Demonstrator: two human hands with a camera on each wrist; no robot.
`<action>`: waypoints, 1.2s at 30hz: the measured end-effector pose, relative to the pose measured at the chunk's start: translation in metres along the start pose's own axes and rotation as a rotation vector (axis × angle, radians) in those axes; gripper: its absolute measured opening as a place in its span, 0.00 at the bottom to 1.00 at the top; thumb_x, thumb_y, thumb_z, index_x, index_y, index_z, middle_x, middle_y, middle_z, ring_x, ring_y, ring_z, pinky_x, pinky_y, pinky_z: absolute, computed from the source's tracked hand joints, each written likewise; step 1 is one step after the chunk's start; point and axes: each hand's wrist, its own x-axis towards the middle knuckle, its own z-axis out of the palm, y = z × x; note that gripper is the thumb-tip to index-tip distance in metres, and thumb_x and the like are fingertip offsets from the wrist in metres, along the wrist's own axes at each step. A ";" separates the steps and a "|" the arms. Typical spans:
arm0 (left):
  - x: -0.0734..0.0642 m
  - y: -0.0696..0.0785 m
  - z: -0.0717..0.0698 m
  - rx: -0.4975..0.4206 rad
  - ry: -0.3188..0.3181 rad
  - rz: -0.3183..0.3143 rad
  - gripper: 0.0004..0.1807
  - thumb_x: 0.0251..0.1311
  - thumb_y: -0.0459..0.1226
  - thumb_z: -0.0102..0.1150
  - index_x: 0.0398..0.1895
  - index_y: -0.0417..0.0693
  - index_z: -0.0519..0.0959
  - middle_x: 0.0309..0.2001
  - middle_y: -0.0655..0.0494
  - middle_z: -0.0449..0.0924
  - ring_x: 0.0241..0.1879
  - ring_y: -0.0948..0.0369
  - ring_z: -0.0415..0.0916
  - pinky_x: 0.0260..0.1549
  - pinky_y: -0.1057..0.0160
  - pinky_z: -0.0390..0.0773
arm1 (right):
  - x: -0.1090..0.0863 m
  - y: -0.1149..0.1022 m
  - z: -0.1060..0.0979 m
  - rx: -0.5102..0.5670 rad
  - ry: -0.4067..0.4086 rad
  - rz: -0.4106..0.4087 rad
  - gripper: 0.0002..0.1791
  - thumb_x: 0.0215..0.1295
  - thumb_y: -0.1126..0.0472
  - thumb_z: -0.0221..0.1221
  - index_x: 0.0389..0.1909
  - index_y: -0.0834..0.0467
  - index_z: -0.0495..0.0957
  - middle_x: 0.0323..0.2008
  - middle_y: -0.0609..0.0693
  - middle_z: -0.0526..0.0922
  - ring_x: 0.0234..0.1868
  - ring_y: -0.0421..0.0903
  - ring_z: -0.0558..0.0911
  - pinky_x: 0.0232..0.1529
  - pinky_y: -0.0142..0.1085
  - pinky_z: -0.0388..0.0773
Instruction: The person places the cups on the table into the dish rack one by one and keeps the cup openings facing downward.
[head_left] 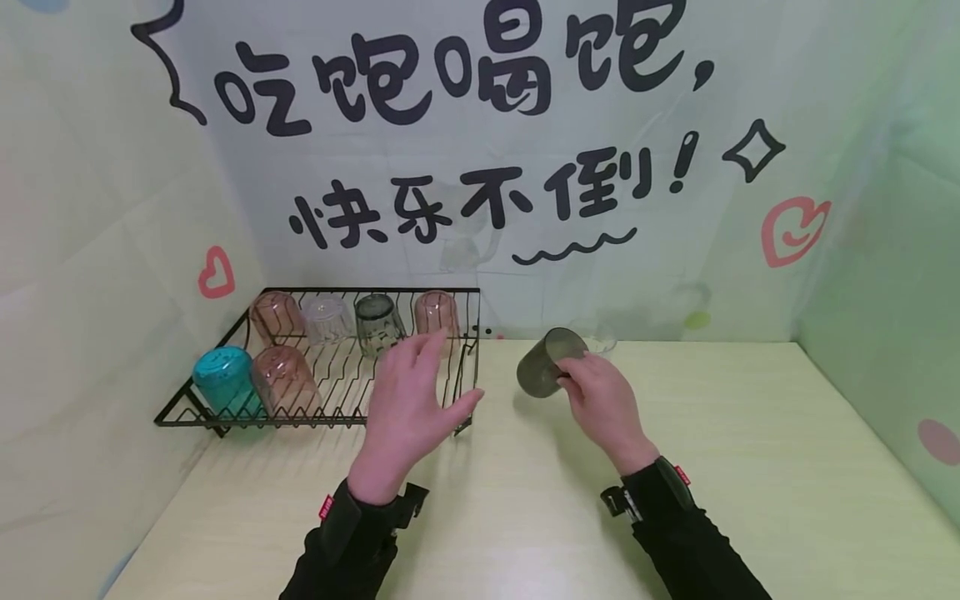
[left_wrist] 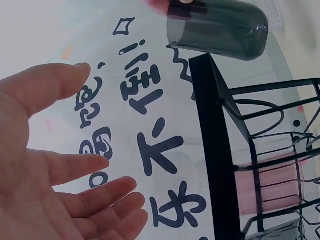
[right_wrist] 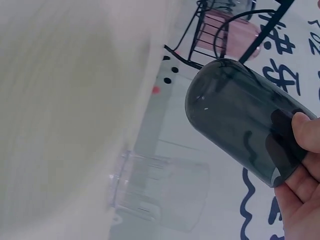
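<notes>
My right hand [head_left: 609, 408] pinches a dark grey drinking glass [head_left: 542, 367] near its rim. The glass is tilted, with its rounded base toward the rack in the right wrist view. My left hand [head_left: 408, 408] holds nothing; its fingers are spread and the thumb stands out to the right. In the head view it overlaps the right end of the black wire dish rack [head_left: 341, 417]. In the left wrist view the rack's corner lies to the right of the left fingers [left_wrist: 100, 195]. Partly hidden behind the right hand, a clear glass [right_wrist: 165, 192] stands by the back wall.
Several upside-down glasses sit on the rack: a blue glass [head_left: 225, 379], pink glasses, a clear glass [head_left: 327, 319] and a grey glass [head_left: 377, 321]. A cloth backdrop [head_left: 450, 167] with black lettering closes off the back of the pale table [head_left: 735, 467]; side sheets flank it.
</notes>
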 end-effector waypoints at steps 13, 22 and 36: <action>0.003 0.007 0.004 -0.031 0.016 0.036 0.43 0.43 0.57 0.61 0.63 0.51 0.60 0.53 0.48 0.66 0.53 0.52 0.61 0.51 0.54 0.63 | 0.004 -0.007 -0.019 0.054 0.097 -0.010 0.10 0.53 0.66 0.59 0.38 0.60 0.76 0.32 0.51 0.79 0.38 0.49 0.76 0.57 0.39 0.64; 0.004 0.013 0.004 -0.047 0.041 0.053 0.43 0.43 0.57 0.61 0.63 0.51 0.61 0.54 0.48 0.65 0.54 0.51 0.61 0.52 0.53 0.62 | 0.009 -0.017 -0.034 0.126 0.183 0.006 0.10 0.53 0.66 0.60 0.38 0.60 0.76 0.33 0.51 0.79 0.38 0.48 0.76 0.56 0.40 0.64; 0.006 0.016 0.008 -0.076 0.135 0.139 0.43 0.42 0.56 0.63 0.63 0.50 0.62 0.56 0.49 0.65 0.54 0.52 0.61 0.52 0.53 0.62 | 0.017 -0.031 -0.052 0.208 0.322 -0.036 0.12 0.51 0.69 0.60 0.39 0.58 0.77 0.34 0.49 0.80 0.38 0.46 0.77 0.56 0.43 0.65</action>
